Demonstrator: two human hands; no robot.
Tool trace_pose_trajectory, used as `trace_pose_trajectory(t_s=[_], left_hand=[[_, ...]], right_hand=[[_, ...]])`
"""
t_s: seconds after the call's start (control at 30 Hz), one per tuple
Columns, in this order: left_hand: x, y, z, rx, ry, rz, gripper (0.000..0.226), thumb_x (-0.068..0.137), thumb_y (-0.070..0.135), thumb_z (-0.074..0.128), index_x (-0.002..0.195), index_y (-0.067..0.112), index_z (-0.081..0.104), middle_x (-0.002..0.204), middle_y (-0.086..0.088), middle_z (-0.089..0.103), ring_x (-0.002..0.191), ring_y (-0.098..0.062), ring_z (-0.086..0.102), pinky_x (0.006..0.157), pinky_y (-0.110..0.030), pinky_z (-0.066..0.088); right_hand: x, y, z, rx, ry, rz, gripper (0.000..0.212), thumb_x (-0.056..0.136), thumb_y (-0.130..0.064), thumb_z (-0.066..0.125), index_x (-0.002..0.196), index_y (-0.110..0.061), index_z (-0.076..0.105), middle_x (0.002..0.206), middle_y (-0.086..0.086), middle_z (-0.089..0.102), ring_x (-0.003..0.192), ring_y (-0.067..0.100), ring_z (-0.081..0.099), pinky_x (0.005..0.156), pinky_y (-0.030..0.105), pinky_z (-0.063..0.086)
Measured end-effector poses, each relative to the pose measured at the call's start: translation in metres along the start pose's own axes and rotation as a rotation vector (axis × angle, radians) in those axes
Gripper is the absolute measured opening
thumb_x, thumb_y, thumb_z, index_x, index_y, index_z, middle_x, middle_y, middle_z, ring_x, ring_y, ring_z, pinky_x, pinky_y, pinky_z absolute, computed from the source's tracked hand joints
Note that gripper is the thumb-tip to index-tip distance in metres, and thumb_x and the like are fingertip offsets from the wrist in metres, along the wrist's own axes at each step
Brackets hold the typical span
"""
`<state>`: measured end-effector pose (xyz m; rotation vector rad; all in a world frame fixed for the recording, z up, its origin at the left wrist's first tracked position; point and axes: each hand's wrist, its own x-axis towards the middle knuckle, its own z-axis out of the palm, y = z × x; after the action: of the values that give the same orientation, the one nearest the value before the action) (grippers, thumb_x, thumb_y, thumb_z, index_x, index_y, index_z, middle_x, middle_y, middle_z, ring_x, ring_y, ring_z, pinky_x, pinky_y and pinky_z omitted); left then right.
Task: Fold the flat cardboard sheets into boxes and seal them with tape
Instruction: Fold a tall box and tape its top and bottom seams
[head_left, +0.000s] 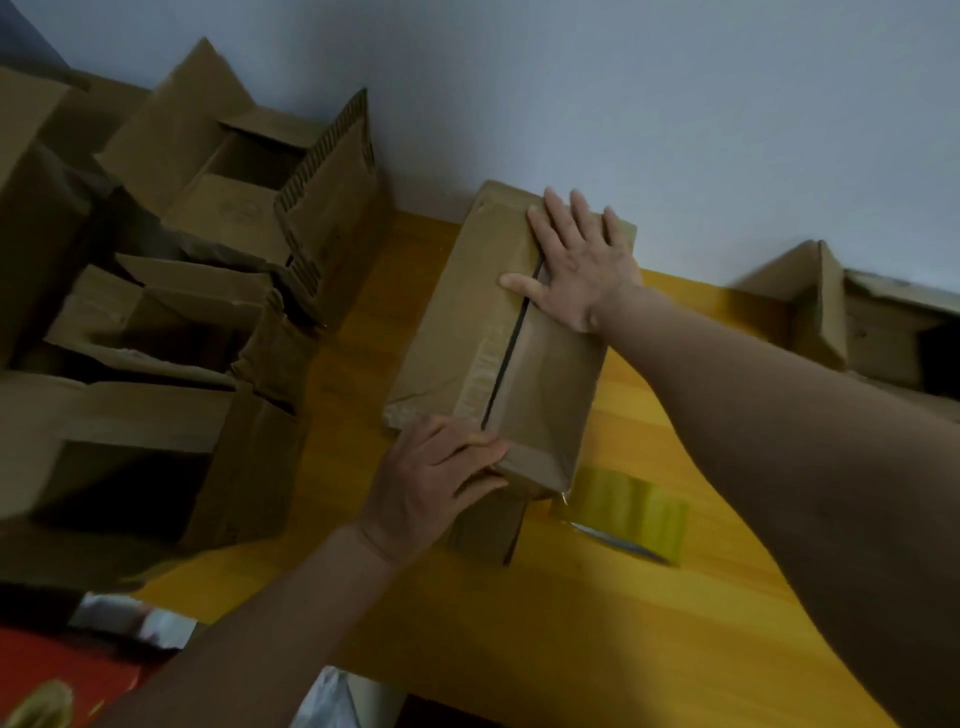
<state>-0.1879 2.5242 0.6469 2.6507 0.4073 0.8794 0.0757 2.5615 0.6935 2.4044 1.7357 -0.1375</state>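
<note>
The cardboard box (488, 332) is laid on the yellow worktop (597, 597), its 2 flaps pressed flat by the open-fingered right hand (574, 262); its near end is clamped in the left hand's (436, 480) grip, beside a tape roll (621, 512)

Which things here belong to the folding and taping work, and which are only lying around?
Job:
- box on the yellow table, flaps closed
- right hand pressing flat on it
- left hand gripping its near end
- tape roll beside it

Lying about:
- open boxes at left
- open box at right
- red thing, unclear
</note>
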Motion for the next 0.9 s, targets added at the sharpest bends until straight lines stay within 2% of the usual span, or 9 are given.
trace_pose_trajectory(t_s=[0.17,0.27,0.33,0.4,0.57,0.63,0.7,0.8,0.9], left_hand=[[0.010,-0.016,0.008,0.045,0.003,-0.009,0.047,0.070,0.057,0.070,0.093,0.020,0.053,0.088,-0.005,0.060,0.085,-0.019,0.045,0.076,-0.026,0.036],[0.014,-0.017,0.009,0.054,-0.024,-0.027,0.056,0.067,0.069,0.064,0.090,0.021,0.049,0.082,-0.007,0.060,0.083,-0.020,0.044,0.074,-0.030,0.037],[0.017,-0.016,0.009,0.086,-0.035,-0.063,0.061,0.066,0.075,0.060,0.089,0.021,0.047,0.081,-0.007,0.058,0.083,-0.020,0.044,0.070,-0.034,0.038],[0.019,-0.011,0.006,0.091,-0.039,-0.094,0.064,0.065,0.077,0.060,0.085,0.017,0.053,0.080,-0.007,0.056,0.081,-0.021,0.046,0.068,-0.035,0.040],[0.021,0.001,-0.009,0.096,-0.165,-0.082,0.057,0.069,0.060,0.065,0.084,0.004,0.067,0.084,-0.011,0.060,0.080,-0.029,0.057,0.074,-0.041,0.049],[0.018,0.005,-0.020,0.105,-0.242,-0.031,0.046,0.070,0.042,0.060,0.094,0.004,0.067,0.093,-0.011,0.061,0.090,-0.028,0.056,0.085,-0.048,0.051],[0.014,0.011,-0.030,0.105,-0.314,-0.027,0.044,0.073,0.034,0.053,0.103,0.006,0.066,0.101,-0.009,0.061,0.099,-0.024,0.055,0.099,-0.050,0.045],[0.015,0.022,-0.034,0.085,-0.349,-0.230,0.043,0.081,0.050,0.056,0.103,0.014,0.063,0.102,-0.002,0.056,0.097,-0.020,0.051,0.089,-0.041,0.048],[0.015,0.032,-0.022,0.092,-0.290,-0.362,0.046,0.069,0.045,0.080,0.094,0.011,0.063,0.096,-0.004,0.051,0.093,-0.024,0.047,0.078,-0.039,0.045]], right_hand=[[-0.017,0.013,-0.003,-0.044,0.039,0.136,0.079,0.085,-0.076,0.006,0.152,-0.033,0.008,0.153,0.020,0.016,0.139,0.037,0.017,0.114,0.047,0.014],[-0.042,0.024,-0.008,0.012,-0.037,0.165,0.073,0.089,-0.072,0.013,0.152,-0.034,0.006,0.156,0.022,0.006,0.144,0.039,0.006,0.116,0.048,0.011],[-0.067,0.020,-0.006,0.172,-0.087,0.162,0.071,0.092,-0.067,0.024,0.152,-0.034,0.007,0.159,0.018,-0.010,0.145,0.037,-0.013,0.118,0.049,0.005],[-0.102,0.009,-0.003,0.394,-0.093,0.134,0.070,0.093,-0.059,0.039,0.152,-0.032,0.013,0.159,0.011,-0.015,0.145,0.033,-0.018,0.119,0.047,0.004],[-0.183,-0.018,0.008,0.833,-0.107,0.092,0.077,0.088,-0.042,0.062,0.150,-0.035,0.017,0.158,-0.012,-0.016,0.147,0.019,0.004,0.116,0.036,0.025],[-0.198,-0.023,0.009,0.914,-0.159,0.129,0.082,0.085,-0.045,0.064,0.149,-0.040,0.014,0.159,-0.008,-0.005,0.145,0.022,0.015,0.114,0.039,0.032],[-0.207,-0.027,0.008,0.970,-0.199,0.176,0.091,0.082,-0.047,0.068,0.150,-0.040,0.007,0.155,0.002,0.022,0.138,0.025,0.033,0.104,0.035,0.040],[-0.220,-0.031,0.011,0.962,-0.284,0.225,0.103,0.076,-0.050,0.074,0.150,-0.035,0.004,0.148,0.003,0.039,0.132,0.024,0.041,0.096,0.032,0.041],[-0.235,-0.030,0.020,0.930,-0.304,0.250,0.089,0.074,-0.051,0.075,0.145,-0.025,0.027,0.138,0.002,0.047,0.120,0.021,0.050,0.087,0.030,0.046]])
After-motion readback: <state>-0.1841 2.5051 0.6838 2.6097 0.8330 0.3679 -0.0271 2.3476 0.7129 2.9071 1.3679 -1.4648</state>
